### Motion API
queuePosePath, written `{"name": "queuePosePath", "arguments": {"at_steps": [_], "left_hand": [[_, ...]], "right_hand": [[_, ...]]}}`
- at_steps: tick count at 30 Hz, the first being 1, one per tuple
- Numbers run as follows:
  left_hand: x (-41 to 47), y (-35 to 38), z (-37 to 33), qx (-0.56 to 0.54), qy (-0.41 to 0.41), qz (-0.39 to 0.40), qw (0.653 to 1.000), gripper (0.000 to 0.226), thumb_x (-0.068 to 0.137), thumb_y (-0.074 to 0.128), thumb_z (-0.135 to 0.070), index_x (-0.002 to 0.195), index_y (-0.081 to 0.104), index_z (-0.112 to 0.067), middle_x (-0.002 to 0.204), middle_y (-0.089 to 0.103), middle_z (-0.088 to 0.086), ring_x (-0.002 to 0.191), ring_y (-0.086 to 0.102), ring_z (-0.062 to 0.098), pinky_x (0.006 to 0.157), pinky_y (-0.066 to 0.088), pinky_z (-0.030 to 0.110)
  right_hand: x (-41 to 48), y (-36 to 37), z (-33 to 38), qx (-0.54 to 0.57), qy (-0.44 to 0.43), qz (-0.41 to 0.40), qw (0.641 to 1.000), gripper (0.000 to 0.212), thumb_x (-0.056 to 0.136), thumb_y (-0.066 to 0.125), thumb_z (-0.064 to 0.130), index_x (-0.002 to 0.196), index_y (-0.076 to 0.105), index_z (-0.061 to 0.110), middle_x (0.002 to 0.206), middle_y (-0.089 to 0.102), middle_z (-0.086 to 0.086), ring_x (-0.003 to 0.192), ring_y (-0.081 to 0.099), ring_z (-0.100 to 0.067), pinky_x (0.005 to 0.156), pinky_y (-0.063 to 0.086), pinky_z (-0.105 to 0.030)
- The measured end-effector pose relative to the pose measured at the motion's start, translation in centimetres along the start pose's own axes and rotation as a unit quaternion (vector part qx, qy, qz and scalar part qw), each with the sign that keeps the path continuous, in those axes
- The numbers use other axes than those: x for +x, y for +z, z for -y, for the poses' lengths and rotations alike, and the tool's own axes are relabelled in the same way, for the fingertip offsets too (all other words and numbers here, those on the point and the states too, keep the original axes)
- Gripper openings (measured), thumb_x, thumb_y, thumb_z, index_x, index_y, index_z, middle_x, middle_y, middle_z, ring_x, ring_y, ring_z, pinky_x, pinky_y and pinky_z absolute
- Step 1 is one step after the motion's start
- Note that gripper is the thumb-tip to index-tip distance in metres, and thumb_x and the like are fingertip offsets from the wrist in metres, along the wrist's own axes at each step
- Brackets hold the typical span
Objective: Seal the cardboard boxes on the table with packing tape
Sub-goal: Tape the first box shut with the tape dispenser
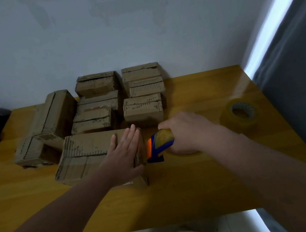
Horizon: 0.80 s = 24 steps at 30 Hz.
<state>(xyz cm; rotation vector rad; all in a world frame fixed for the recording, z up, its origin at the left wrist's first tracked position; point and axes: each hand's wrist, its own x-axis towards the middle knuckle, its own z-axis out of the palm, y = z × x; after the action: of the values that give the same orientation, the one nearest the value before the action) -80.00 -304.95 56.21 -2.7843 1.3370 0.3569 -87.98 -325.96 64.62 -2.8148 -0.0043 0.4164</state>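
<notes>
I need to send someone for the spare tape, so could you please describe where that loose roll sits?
Start at the yellow table and go to its right side, near the grey curtain. The roll sits alone there, right of the right hand. Unlike the tape in the blue dispenser which that hand grips, it is bare and untouched.

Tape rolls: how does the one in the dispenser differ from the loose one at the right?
The dispenser roll sits in a blue-orange dispenser gripped by the right hand; the loose roll lies untouched. The dispenser roll is beside the nearest box; the loose roll sits apart near the table's right edge. Both look yellowish.
</notes>
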Motion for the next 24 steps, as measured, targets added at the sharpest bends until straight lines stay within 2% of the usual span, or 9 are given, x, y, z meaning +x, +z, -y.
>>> {"name": "queuePosePath", "arguments": {"at_steps": [2,4,7,10,13,16,18,21,24], "left_hand": [[0.0,0.0,0.0,0.010,-0.005,0.009,1.000,0.101,0.065,0.014,-0.068,0.139,-0.032,-0.017,0.147,-0.038,0.002,0.138,-0.033,0.017,0.110,-0.023,0.042],[0.0,0.0,-0.1,0.013,-0.009,0.015,1.000,0.101,0.065,0.012,-0.068,0.139,-0.034,-0.017,0.146,-0.039,0.002,0.137,-0.034,0.017,0.110,-0.024,0.042],[0.1,0.0,-0.1,0.004,-0.010,0.010,1.000,0.101,0.068,0.017,-0.067,0.140,-0.032,-0.017,0.147,-0.038,0.002,0.137,-0.034,0.016,0.109,-0.025,0.042],[-0.1,0.0,-0.2,-0.002,-0.005,0.010,1.000,0.100,0.074,0.025,-0.065,0.143,-0.030,-0.017,0.148,-0.037,0.002,0.137,-0.034,0.015,0.110,-0.024,0.042],[-0.2,-0.2,-0.3,-0.006,-0.005,0.011,1.000,0.101,0.085,0.042,-0.057,0.146,-0.027,-0.016,0.146,-0.039,0.001,0.137,-0.034,0.015,0.112,-0.021,0.044],[-0.5,-0.7,-0.3,-0.011,0.003,0.013,1.000,0.100,0.087,0.045,-0.054,0.147,-0.025,-0.015,0.146,-0.039,0.001,0.138,-0.033,0.015,0.113,-0.021,0.045],[-1.0,-0.8,-0.3,-0.012,0.017,0.023,1.000,0.100,0.088,0.047,-0.052,0.147,-0.025,-0.015,0.148,-0.038,0.002,0.138,-0.033,0.016,0.113,-0.021,0.045],[-2.4,-0.9,-0.2,-0.022,0.068,0.057,0.996,0.101,0.087,0.051,-0.045,0.147,-0.025,-0.017,0.150,-0.037,-0.001,0.139,-0.033,0.013,0.114,-0.022,0.045],[-3.7,-1.7,0.2,-0.060,0.118,0.094,0.987,0.099,0.087,0.055,-0.036,0.149,-0.021,-0.022,0.149,-0.035,-0.009,0.137,-0.032,0.005,0.112,-0.023,0.038]], "right_hand": [[1.4,0.1,1.9,-0.022,0.001,0.013,1.000,0.012,0.080,0.064,0.026,0.087,0.055,0.027,0.085,0.054,0.005,0.079,0.052,-0.017,0.051,0.034,-0.026],[2.9,-0.2,2.9,-0.054,0.016,0.016,0.998,0.018,0.078,0.066,0.024,0.094,0.058,0.024,0.092,0.056,0.001,0.086,0.055,-0.020,0.051,0.034,-0.026],[4.9,-0.3,3.1,-0.070,0.062,0.044,0.995,0.047,0.067,0.075,0.022,0.113,0.064,0.023,0.106,0.059,-0.001,0.092,0.059,-0.021,0.056,0.045,-0.025],[6.0,1.9,2.5,-0.078,0.079,0.135,0.985,0.049,0.063,0.077,0.024,0.112,0.067,0.023,0.104,0.063,-0.001,0.085,0.061,-0.020,0.067,0.057,-0.031],[5.8,4.4,1.5,-0.040,0.111,0.193,0.974,0.055,0.068,0.076,0.029,0.121,0.064,0.020,0.109,0.061,-0.003,0.089,0.061,-0.021,0.075,0.059,-0.036],[4.6,4.4,0.3,0.025,0.159,0.164,0.973,0.060,0.070,0.077,0.034,0.127,0.058,0.026,0.116,0.057,0.000,0.099,0.058,-0.023,0.080,0.058,-0.038],[3.7,3.9,-0.4,0.071,0.180,0.125,0.973,0.061,0.070,0.078,0.042,0.126,0.058,0.030,0.115,0.055,0.003,0.099,0.055,-0.021,0.076,0.054,-0.032],[2.4,3.3,-0.9,0.138,0.203,0.081,0.966,0.050,0.073,0.076,0.052,0.113,0.060,0.027,0.104,0.059,0.003,0.089,0.057,-0.015,0.069,0.049,-0.028],[1.5,3.3,-1.0,0.171,0.229,0.047,0.957,0.042,0.071,0.077,0.052,0.101,0.063,0.026,0.096,0.062,0.003,0.083,0.058,-0.013,0.061,0.043,-0.025]]}}
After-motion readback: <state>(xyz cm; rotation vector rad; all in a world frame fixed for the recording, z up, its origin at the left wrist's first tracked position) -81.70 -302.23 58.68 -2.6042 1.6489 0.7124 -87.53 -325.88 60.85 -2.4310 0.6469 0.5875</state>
